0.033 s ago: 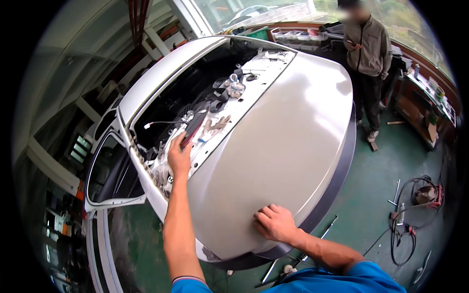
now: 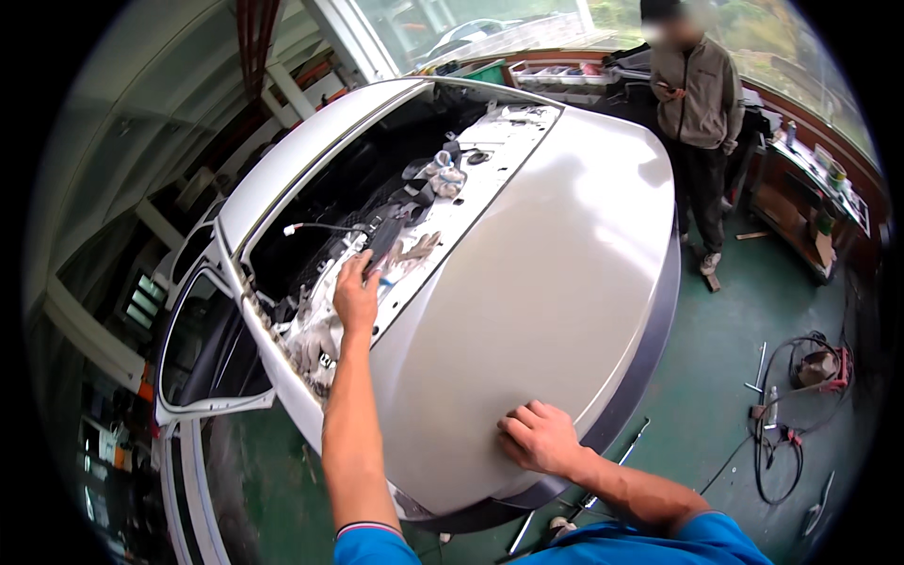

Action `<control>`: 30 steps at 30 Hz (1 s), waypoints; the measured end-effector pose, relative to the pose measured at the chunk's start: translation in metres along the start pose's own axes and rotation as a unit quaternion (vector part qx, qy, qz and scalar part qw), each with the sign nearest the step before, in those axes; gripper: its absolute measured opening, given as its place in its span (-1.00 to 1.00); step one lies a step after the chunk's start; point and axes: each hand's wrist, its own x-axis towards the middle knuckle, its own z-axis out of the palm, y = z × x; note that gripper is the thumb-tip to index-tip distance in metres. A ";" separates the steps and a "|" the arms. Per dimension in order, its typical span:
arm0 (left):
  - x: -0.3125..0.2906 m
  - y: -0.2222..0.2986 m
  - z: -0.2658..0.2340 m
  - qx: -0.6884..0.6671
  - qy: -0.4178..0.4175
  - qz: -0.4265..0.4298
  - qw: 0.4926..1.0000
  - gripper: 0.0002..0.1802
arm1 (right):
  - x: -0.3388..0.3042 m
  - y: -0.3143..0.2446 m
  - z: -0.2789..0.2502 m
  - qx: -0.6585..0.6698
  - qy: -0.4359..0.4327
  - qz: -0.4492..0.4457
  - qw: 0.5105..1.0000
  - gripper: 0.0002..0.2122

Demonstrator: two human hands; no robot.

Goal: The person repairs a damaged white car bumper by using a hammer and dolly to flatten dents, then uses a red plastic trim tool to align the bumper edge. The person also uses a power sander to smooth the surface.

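My left hand (image 2: 356,299) reaches over the white ledge below the glassless window opening of a car. Its thumb and fingers close on the near end of a long dark strip (image 2: 382,240), whose far end lies among loose items. Beside the strip on the ledge are used work gloves (image 2: 414,252). My right hand (image 2: 540,438) rests, fingers curled, on the near part of the broad beige-silver body panel (image 2: 508,311). Its fingertips are hidden, so whatever they may hold does not show.
A white glove bundle (image 2: 444,174) and a cable plug (image 2: 290,230) lie at the opening. The car door (image 2: 212,344) stands open at left. A person (image 2: 697,104) stands beyond the panel, at right. Cables (image 2: 782,414) and a long bar (image 2: 633,441) lie on the green floor.
My left hand has shifted slightly right, and the strip's red edge shows less than before. My right hand keeps its place on the panel. The whole view has moved a little.
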 end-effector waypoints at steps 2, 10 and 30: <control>0.013 -0.022 0.037 0.043 -0.015 0.026 0.999 -0.46 | 0.004 -0.003 0.005 -0.013 0.022 0.017 1.000 -0.81; 0.009 -0.076 0.097 0.046 -0.079 0.152 0.984 -0.28 | 0.006 -0.004 0.008 -0.054 0.042 0.075 0.995 -0.81; -0.138 0.295 0.042 -0.069 -0.374 0.051 0.923 -0.43 | -0.048 0.025 -0.003 0.188 0.148 -0.050 0.970 -0.76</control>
